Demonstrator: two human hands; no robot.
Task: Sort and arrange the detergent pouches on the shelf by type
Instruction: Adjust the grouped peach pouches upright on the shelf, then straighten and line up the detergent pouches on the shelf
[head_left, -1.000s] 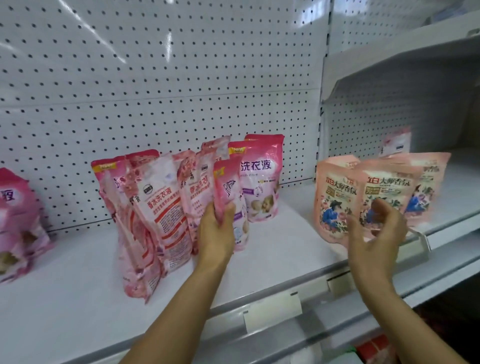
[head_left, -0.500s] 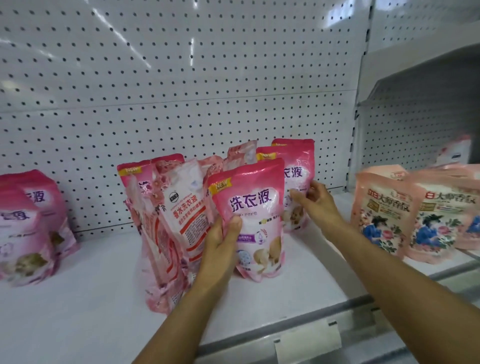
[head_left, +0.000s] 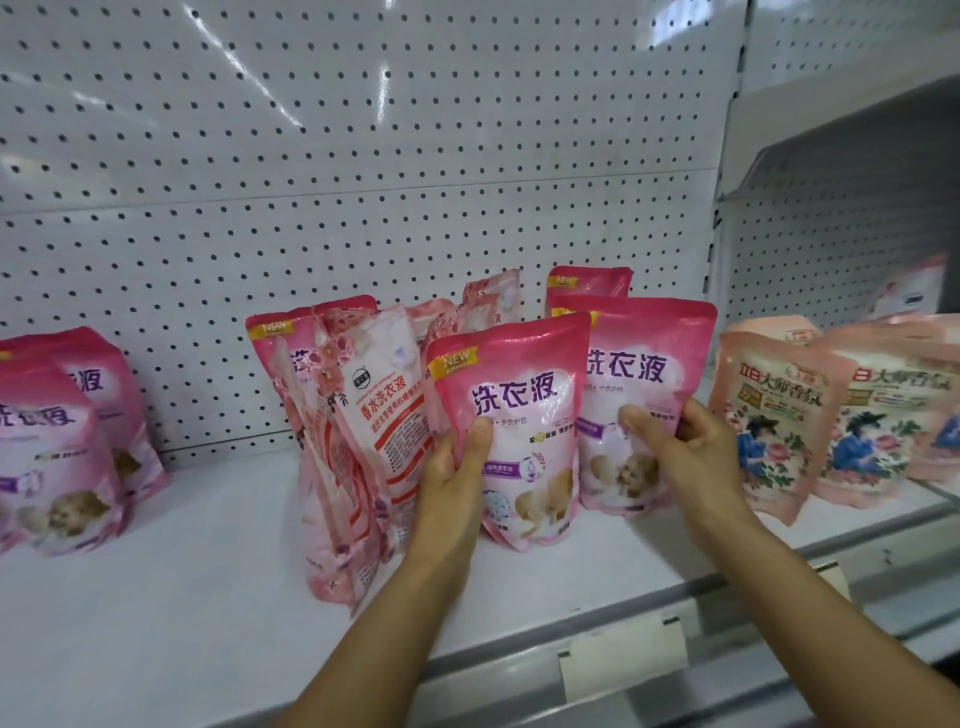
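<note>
On the white metal shelf (head_left: 156, 613), the left hand (head_left: 451, 483) has its grip curled round a glossy pink detergent pouch with purple lettering (head_left: 519, 415), upright at the shelf's middle. Just right of it, the right hand (head_left: 675, 447) grips a matching pink pouch (head_left: 644, 364). Left of the first pouch lean pale floral pouches (head_left: 374, 415); far right stand peach pouches (head_left: 769, 415).
</note>
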